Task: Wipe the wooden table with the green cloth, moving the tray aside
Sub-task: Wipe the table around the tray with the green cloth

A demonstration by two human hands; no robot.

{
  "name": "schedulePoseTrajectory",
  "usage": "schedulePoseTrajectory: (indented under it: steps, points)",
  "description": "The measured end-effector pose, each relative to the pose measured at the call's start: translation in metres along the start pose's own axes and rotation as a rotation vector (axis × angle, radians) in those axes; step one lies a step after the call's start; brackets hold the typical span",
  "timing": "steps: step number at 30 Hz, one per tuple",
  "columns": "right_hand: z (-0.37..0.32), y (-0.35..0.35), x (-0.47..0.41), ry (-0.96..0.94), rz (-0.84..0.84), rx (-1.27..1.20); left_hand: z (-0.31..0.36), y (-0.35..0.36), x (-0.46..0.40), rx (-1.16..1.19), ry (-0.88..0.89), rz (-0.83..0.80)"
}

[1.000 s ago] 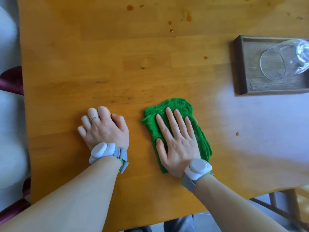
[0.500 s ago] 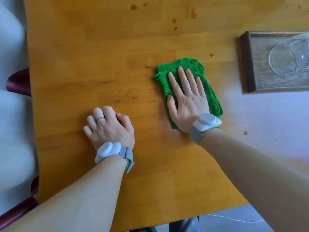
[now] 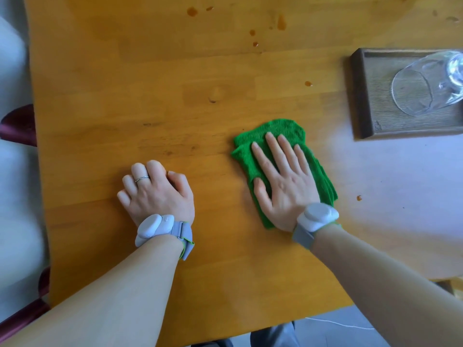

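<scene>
The green cloth (image 3: pixel 284 130) lies folded on the wooden table (image 3: pixel 150 83), a little right of centre. My right hand (image 3: pixel 283 186) presses flat on it, fingers spread and pointing away from me. My left hand (image 3: pixel 157 194) rests on the bare wood to the left of the cloth, fingers curled into a loose fist, a ring on one finger. The dark wooden tray (image 3: pixel 370 116) sits at the right edge of the view, apart from the cloth.
A clear glass (image 3: pixel 421 91) lies on its side in the tray. Brown drops dot the far part of the table (image 3: pixel 192 11), one lies near the tray (image 3: pixel 308 83) and one right of the cloth (image 3: pixel 359 197). A dark red seat (image 3: pixel 17 126) is past the left edge.
My right hand pushed the cloth away from me, then drew it back towards me. My left hand stayed in its place.
</scene>
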State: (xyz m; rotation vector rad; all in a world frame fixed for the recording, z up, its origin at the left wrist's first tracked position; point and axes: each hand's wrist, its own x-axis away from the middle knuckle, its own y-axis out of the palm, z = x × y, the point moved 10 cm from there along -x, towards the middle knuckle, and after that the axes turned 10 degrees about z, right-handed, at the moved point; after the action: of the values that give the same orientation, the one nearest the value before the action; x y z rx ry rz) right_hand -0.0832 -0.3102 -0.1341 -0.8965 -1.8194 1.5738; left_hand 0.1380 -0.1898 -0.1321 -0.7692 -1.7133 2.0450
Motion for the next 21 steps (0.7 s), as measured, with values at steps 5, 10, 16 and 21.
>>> schedulePoseTrajectory:
  steps: [5,10,16,21]
  points:
    - [0.024,-0.003,-0.059,0.058,0.054,0.013,0.003,-0.001,0.002,0.005,0.010,0.029]
    - [0.019,0.000,-0.051,0.108,0.073,-0.003,0.001,-0.002,0.000,0.023,0.008,0.052]
    - [0.002,0.001,0.046,0.054,-0.011,0.013,0.006,-0.004,0.001,0.004,0.049,0.067]
    - [0.009,-0.001,0.043,0.016,-0.010,-0.014,0.020,-0.002,-0.004,-0.020,0.133,0.071]
